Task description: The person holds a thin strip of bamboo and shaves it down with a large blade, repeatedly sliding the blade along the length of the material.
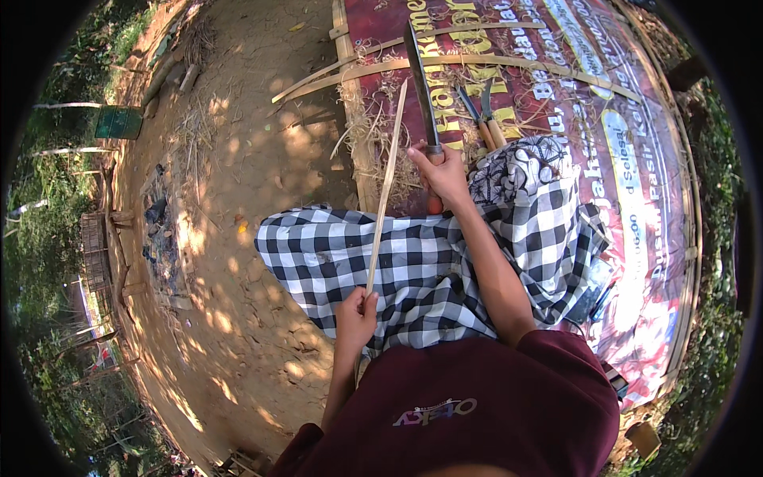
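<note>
My left hand (355, 318) is closed around the lower end of a long pale bamboo strip (387, 185), which slants up and away over my lap. A machete (424, 87) with a dark blade and a reddish-brown handle is gripped in my right hand (446, 176), its blade pointing away from me. Strip and blade are apart, with the strip to the left. Under both hands a black-and-white checked cloth (421, 258) covers my legs. Curly shavings (369, 147) lie just beyond the cloth.
Two knives with wooden handles (486, 131) lie on a printed red banner (389, 28), right of the machete. Long bamboo strips (469, 60) cross the banner farther off. Bare earth (270, 159) stretches to the left, with a dark ash patch (159, 215) on it.
</note>
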Motion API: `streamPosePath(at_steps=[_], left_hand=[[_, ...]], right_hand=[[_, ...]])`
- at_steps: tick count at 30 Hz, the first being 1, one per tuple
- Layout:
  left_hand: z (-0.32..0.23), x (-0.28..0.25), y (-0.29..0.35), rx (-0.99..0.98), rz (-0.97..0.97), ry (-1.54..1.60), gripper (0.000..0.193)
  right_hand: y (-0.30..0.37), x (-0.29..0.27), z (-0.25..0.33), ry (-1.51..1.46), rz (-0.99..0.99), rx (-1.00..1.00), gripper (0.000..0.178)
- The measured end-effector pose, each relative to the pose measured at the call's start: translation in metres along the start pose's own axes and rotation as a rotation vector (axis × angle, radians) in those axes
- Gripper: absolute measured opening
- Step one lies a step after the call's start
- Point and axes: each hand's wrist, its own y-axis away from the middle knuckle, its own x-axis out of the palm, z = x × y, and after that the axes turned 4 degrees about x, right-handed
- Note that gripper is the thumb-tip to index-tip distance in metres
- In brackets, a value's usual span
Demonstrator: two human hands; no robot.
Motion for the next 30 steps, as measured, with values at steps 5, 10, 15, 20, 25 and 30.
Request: streamPosePath(at_steps=[5, 10, 15, 20, 25, 30], left_hand=[[0.019, 0.013, 0.001, 0.140, 0.052, -0.193, 0.023], [-0.002, 0.020, -0.010, 0.089, 0.200, 0.100, 0.020], [-0.033, 0.036, -0.059, 0.078, 0.270, 0.567, 0.031], [-0.060, 0.036, -0.082, -0.017, 0.191, 0.750, 0.033], [-0.066, 0.023, -0.077, -0.002, 0.040, 0.597, 0.031], [-0.058, 0.011, -0.059, 0.020, -0.090, 0.409, 0.030]], right_hand=[[-0.001, -0.003, -0.008, -0.075, 0.046, 0.134, 0.029], [0.001, 0.001, -0.003, -0.192, 0.136, 0.176, 0.028], [0.015, 0.014, 0.008, -0.210, 0.300, 0.132, 0.026], [0.017, 0.005, 0.011, 0.473, 0.253, -0.175, 0.039], [0.027, 0.002, 0.029, 0.918, 0.274, -0.501, 0.047], [0.025, 0.006, 0.024, 1.047, 0.204, -0.552, 0.051]])
